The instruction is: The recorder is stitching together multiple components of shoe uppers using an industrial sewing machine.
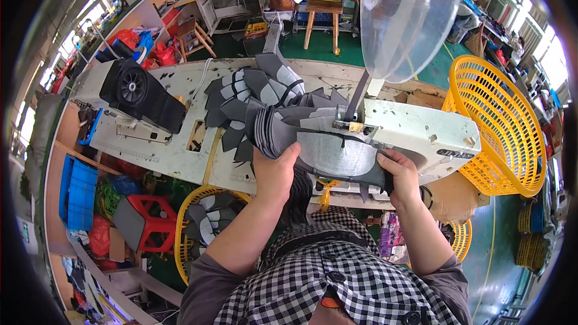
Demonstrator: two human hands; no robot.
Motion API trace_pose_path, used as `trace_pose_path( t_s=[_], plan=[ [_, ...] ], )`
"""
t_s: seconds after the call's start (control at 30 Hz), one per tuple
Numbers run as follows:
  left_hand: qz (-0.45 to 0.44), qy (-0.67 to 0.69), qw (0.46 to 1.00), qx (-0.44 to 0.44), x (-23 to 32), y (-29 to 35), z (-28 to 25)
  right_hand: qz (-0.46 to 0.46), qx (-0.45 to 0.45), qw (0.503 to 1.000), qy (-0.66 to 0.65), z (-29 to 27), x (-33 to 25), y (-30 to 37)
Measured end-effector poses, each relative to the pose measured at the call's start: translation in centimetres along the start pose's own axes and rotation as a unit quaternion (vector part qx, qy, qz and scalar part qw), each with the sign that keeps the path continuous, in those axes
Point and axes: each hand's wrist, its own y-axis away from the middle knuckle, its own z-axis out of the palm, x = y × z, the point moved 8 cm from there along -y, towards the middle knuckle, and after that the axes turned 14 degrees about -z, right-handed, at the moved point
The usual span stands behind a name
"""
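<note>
My left hand [276,173] is closed round a stack of dark grey curved fabric pieces [265,132], its thumb near the left end of one piece. That dark grey fabric piece with a pale silvery patch [338,155] stretches across to my right hand [400,176], which pinches its right end, thumb on top. The piece lies in front of the white machine head [415,135], its upper edge by the machine's metal parts [355,125]. More dark pieces [296,201] hang below my left hand. A heap of grey and pale cut pieces [259,87] rests on the table behind it.
A black motor housing [144,95] stands on the white worktable [129,147] at the left. A yellow basket [500,126] is right of the machine. A clear round shield [409,24] rises above it. Below left are another yellow basket [180,235] and a red stool [153,222].
</note>
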Motion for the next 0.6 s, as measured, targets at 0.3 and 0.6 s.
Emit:
trace_pose_path(
  t_s=[0.3,0.6],
  plan=[
    [0.035,0.0,0.999,0.009,0.4,0.2,0.1,-0.016,-0.012,0.999,-0.026,0.2,-0.1,-0.9],
    [-0.026,0.033,0.999,0.031,-0.6,-1.4,-1.4,-0.068,0.036,0.99,-0.115,-0.6,0.5,-0.8]
  ],
)
